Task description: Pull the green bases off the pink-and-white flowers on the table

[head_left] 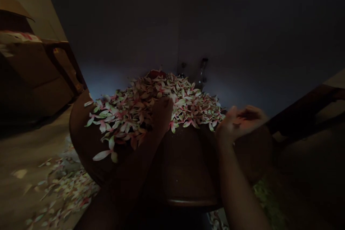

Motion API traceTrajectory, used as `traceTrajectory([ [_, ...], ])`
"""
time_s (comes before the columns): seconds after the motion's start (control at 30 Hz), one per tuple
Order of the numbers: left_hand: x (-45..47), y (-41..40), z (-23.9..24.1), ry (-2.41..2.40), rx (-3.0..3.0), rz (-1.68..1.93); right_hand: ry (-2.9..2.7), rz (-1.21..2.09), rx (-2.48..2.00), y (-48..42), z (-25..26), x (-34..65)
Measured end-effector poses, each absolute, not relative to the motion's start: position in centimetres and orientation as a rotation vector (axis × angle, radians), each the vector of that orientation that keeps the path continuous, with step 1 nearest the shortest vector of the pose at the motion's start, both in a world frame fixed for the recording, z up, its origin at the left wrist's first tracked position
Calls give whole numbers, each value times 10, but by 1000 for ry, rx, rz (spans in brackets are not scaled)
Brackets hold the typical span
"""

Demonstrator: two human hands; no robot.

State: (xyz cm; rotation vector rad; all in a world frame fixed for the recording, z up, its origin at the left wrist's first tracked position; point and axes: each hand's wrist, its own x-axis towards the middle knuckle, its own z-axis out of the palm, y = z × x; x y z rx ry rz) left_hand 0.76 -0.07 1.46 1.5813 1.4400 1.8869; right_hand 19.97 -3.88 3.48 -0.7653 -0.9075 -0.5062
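A heap of pink, white and green flower petals (140,107) covers the far half of a round dark wooden table (185,172). My left hand (161,113) reaches into the near edge of the heap, its fingers buried among the petals. My right hand (241,120) hovers above the table's right rim, beside the heap, fingers curled with what looks like a pink petal between them. The scene is very dim.
More petals (64,190) lie scattered on the floor at lower left. A glass bottle (202,73) stands behind the heap near the wall. Wooden furniture (40,75) stands at left, and a dark wooden piece (304,107) at right.
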Motion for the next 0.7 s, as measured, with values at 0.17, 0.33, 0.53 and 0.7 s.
traceTrajectory([
  [0.17, 15, 0, 9, 1175, 1850, 1796, -1561, -11, -952, -34, 20, 168],
  [0.33, 19, 1, 5, 1034, 2090, 1529, -1658, 383, -1034, -24, 6, 159],
  [0.53, 16, 0, 7, 971, 2052, 1439, -1606, 439, -994, -16, 2, 168],
  [0.7, 15, 2, 8, 924, 1944, 1395, -1579, 630, -939, -14, 2, 172],
])
